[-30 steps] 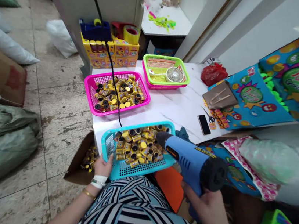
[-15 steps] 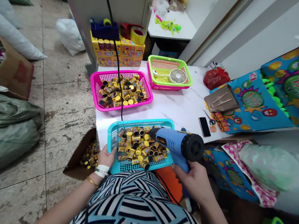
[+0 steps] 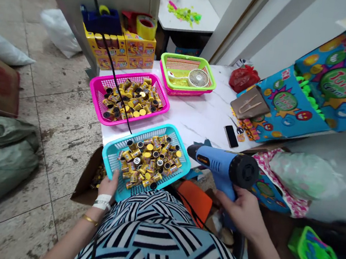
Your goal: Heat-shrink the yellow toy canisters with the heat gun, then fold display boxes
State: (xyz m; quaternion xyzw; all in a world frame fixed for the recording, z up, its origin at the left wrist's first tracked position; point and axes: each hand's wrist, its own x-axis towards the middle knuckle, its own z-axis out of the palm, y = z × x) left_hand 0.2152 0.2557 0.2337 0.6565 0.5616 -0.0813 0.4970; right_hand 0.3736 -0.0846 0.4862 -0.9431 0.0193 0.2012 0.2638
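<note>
My left hand [image 3: 109,185] grips the near left corner of a turquoise basket [image 3: 114,153] full of small yellow and black canisters [image 3: 149,160]. The basket rests at the front edge of a white marble-look table [image 3: 200,120]. My right hand [image 3: 242,210] is closed round the handle of a blue heat gun [image 3: 224,166]. Its black nozzle points left, just right of the basket and apart from it. A black cord [image 3: 112,78] runs from the back across the pink basket toward me.
A pink basket [image 3: 99,93] of the same canisters sits behind the turquoise one. A green basket [image 3: 211,83] holds a small white fan [image 3: 198,78]. A phone [image 3: 231,136], scissors, a red bag and colourful printed sheets [image 3: 292,103] lie to the right. A cardboard box [image 3: 86,181] stands on the floor below.
The heat gun has pulled back to the right, from over the canisters to beside the turquoise basket. My left hand has kept its hold on the basket's corner.
</note>
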